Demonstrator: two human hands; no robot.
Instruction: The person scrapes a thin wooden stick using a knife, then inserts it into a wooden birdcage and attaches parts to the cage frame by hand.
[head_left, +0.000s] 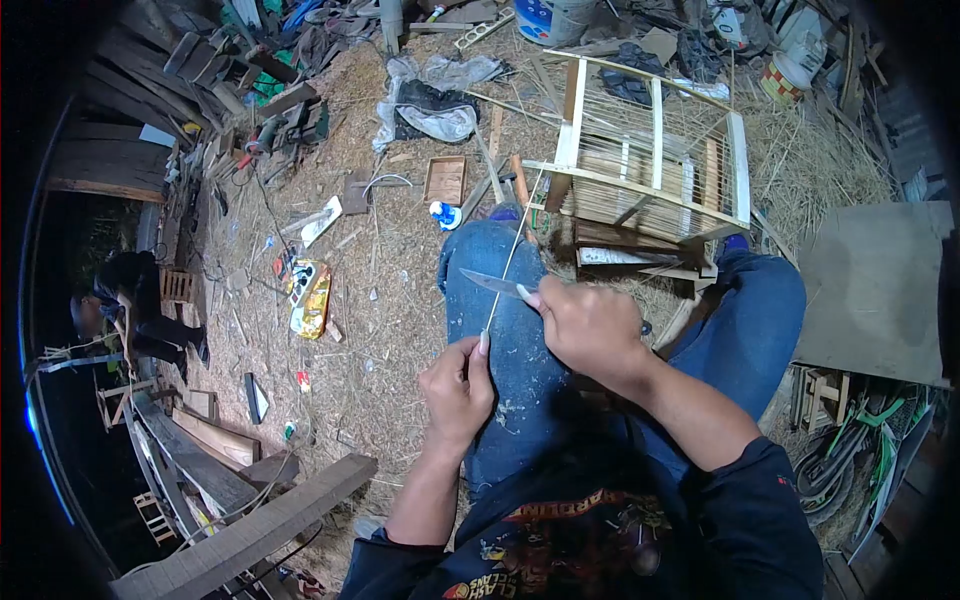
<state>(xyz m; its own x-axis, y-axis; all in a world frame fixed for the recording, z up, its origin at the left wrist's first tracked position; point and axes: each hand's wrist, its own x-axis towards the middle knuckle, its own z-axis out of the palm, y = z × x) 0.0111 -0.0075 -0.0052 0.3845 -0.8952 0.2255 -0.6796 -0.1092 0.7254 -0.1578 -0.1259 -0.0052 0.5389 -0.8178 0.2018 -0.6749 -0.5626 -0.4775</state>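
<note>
My left hand [456,392] pinches the lower end of a thin pale stick [517,243] between thumb and fingertips, above my knee. The stick slants up and away toward a wooden cage. My right hand [597,328] is wrapped round the handle of a knife [487,282]. Its blade points left and crosses the stick a little above my left fingertips; the fingers hide most of the handle. In front of my knees stands the cage [657,130], a pale wooden frame with many thin bars, tilted on its side.
Straw and shavings cover the ground. A small wooden tray [444,180], a blue and white bottle [445,214] and a yellow bag [310,300] lie ahead. At lower left is a wooden beam [250,525]; another person [140,305] bends at far left. A board [875,290] lies right.
</note>
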